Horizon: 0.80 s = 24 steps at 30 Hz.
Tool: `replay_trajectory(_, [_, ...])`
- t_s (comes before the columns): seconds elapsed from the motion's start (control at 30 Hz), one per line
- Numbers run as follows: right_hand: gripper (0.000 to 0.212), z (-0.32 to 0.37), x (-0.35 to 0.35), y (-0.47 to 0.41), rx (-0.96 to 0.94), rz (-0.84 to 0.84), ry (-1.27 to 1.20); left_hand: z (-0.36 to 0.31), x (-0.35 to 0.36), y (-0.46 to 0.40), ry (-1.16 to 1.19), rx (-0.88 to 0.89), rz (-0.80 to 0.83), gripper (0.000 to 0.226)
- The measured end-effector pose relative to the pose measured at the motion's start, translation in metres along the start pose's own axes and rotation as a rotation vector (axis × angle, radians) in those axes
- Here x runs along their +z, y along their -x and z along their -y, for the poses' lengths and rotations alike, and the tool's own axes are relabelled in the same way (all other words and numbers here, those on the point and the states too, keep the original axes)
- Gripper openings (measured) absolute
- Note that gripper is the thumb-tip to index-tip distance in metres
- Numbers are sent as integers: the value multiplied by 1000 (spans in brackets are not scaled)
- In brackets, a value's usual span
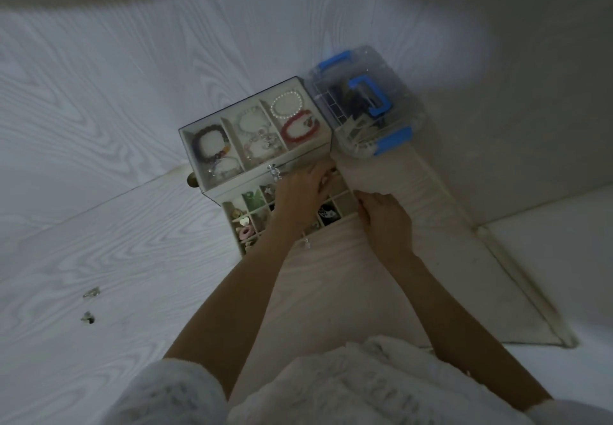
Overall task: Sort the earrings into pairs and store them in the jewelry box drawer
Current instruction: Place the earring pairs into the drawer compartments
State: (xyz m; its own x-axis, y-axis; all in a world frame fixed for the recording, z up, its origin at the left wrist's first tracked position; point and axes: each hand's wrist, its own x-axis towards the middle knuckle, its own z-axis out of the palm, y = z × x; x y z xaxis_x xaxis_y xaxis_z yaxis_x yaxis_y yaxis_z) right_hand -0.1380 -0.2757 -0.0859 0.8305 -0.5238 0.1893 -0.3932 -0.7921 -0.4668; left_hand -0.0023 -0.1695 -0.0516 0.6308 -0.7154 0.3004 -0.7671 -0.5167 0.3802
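Jewelry box (255, 146) on pale wood-grain floor (99, 225), corner wall (514, 76).

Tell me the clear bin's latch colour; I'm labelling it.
Blue latches on the bin, clearest in the head view.

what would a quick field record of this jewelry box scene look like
drawer: pulled open, gridded compartments hold small items
left hand: reaching into the drawer's back compartments, fingers curled; what it holds is hidden
right hand: gripping the drawer's right edge
jewelry box top: bracelets under clear lid
loose earrings: two on the table, far left
plastic case: beside box, right
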Motion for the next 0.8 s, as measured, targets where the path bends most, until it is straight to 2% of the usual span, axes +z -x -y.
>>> replay_trajectory(0.1, [26, 8, -6, 9, -81, -18, 23, 4, -36, 31, -8, 41, -169, 26])
replay_trajectory(0.2, [30, 27, -12, 23, -147, 14, 22, 24, -74, 79, 14, 4, -188, 25])
replay_trajectory(0.27, [32, 51, -10, 34, -240, 64, -3, 44, -95, 123, 5, -121, -115, 26])
replay_trajectory(0.33, [28, 77, -5, 41, -325, 164, -33, 66, -108, 169, 29, -322, -61, 27])
replay_trajectory(0.47, [32, 144, 23, 49, -334, 621, -297, 108, -126, 257, 38, -733, -92, 35])
replay_trajectory(0.53, [32, 176, 42, 49, -334, 754, -400, 125, -133, 285, 56, -941, -176, 39])
replay_trajectory(0.67, [31, 244, 89, 45, -492, 820, -355, 157, -148, 308, 99, -1230, -294, 49])
replay_trajectory(0.8, [40, 312, 137, 40, -702, 809, -223, 186, -153, 308, 109, -1255, -250, 57])
